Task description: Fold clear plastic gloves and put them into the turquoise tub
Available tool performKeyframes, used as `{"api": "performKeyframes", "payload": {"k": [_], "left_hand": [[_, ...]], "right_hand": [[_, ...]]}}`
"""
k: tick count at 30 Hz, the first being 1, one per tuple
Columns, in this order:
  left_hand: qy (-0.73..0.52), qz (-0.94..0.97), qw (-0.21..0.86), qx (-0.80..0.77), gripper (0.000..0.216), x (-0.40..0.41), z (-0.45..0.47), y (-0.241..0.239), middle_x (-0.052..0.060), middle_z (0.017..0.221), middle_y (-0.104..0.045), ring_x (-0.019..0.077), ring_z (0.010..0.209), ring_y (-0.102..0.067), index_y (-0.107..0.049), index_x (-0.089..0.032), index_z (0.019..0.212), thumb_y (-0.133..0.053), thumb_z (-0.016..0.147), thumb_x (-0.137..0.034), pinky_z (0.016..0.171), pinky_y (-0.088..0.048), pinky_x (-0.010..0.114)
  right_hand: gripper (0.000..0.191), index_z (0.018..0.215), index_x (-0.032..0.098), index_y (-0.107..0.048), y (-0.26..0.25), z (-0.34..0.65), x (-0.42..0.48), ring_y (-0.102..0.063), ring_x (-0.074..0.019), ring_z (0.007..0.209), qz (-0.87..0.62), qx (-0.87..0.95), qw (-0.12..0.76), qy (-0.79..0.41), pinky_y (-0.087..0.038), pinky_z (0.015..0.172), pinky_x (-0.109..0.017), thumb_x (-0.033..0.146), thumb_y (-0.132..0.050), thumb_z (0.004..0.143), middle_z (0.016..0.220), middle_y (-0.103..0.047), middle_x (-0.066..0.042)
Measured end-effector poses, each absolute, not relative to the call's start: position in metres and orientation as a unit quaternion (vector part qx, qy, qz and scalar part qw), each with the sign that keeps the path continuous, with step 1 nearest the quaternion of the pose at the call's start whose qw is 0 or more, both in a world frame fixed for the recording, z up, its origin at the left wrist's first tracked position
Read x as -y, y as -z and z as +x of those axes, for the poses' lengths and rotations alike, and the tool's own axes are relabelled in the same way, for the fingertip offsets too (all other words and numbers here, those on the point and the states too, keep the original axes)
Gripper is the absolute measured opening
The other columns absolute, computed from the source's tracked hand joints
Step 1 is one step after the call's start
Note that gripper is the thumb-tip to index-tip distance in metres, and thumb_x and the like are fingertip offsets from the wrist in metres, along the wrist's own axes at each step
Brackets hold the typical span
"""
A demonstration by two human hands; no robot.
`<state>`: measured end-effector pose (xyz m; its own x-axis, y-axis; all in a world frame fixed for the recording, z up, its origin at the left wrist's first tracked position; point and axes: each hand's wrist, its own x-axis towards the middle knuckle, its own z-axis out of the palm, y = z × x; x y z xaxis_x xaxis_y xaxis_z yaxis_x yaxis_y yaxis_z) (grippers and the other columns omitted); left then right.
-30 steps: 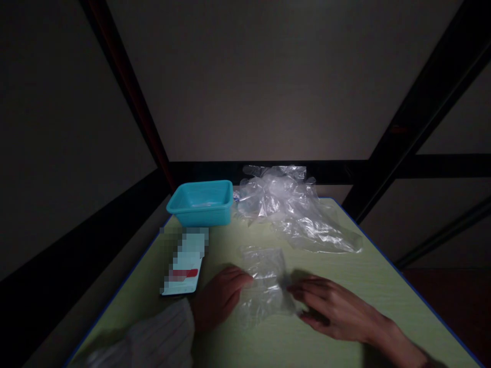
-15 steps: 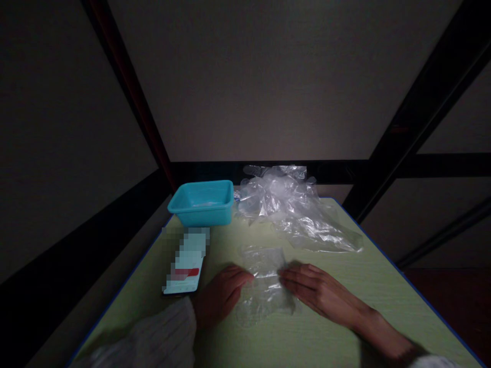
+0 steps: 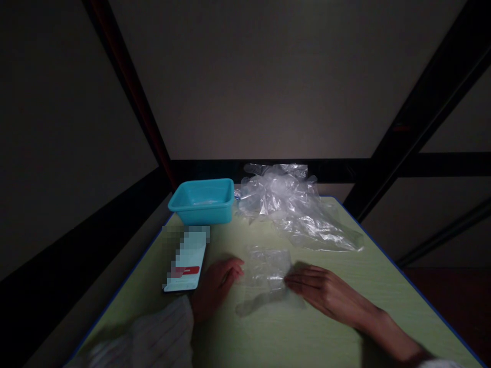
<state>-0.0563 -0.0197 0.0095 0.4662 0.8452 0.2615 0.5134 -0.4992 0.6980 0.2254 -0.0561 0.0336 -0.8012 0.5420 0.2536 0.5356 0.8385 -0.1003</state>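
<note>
A clear disposable plastic glove (image 3: 268, 273) lies on the table between my hands, its lower part creased and a narrow flap sticking out to the left. My right hand (image 3: 326, 291) has its fingers together, the tips gripping the glove's right edge. Just off the left edge, my left hand (image 3: 218, 283) is loosely curled, with a small gap between thumb and forefinger and nothing visible in it. Farther back rests a heap of similar clear plastic gloves (image 3: 282, 191), with a clear plastic bag (image 3: 326, 232) spreading from it towards the right.
A turquoise plastic basin (image 3: 207, 212) stands at the back left. Nearer, a phone (image 3: 192, 255) with a lit, partly blurred screen lies left of my left hand. The pale green table (image 3: 330, 337) has a blue edge and meets a wall panel (image 3: 268, 102) at the back.
My left hand has drawn back left, off the glove. The right hand has moved slightly right, and the glove has shifted with it; its lower part now lies farther up the table.
</note>
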Motion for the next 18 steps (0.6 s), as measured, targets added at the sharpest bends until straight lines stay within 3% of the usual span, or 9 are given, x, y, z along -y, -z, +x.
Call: {"api": "performKeyframes", "payload": {"k": [10,18], "left_hand": [[-0.296,0.795,0.269,-0.456,0.023,0.0176,-0.056,-0.0086,0.005,0.08,-0.067,0.0205,0.08,-0.062,-0.059,-0.018,0.085,-0.036,0.082,-0.018,0.076,-0.046,0.034],[-0.28,0.795,0.286,-0.457,0.027,0.0189,-0.0555,-0.0151,0.004,0.082,-0.066,0.0209,0.081,-0.061,-0.057,-0.019,0.091,-0.036,0.075,-0.013,0.077,-0.045,0.035]], "right_hand": [[0.044,0.107,0.012,-0.062,-0.042,0.2243,0.06,-0.064,-0.0207,0.087,-0.324,0.935,0.137,-0.051,-0.052,0.08,-0.039,0.022,-0.02,0.098,0.098,-0.069,-0.012],[0.038,0.108,0.017,-0.061,-0.0437,0.2275,0.0591,-0.062,-0.0208,0.09,-0.367,0.91,0.133,-0.139,-0.05,0.081,-0.038,0.026,-0.026,0.098,0.099,-0.068,-0.009]]}}
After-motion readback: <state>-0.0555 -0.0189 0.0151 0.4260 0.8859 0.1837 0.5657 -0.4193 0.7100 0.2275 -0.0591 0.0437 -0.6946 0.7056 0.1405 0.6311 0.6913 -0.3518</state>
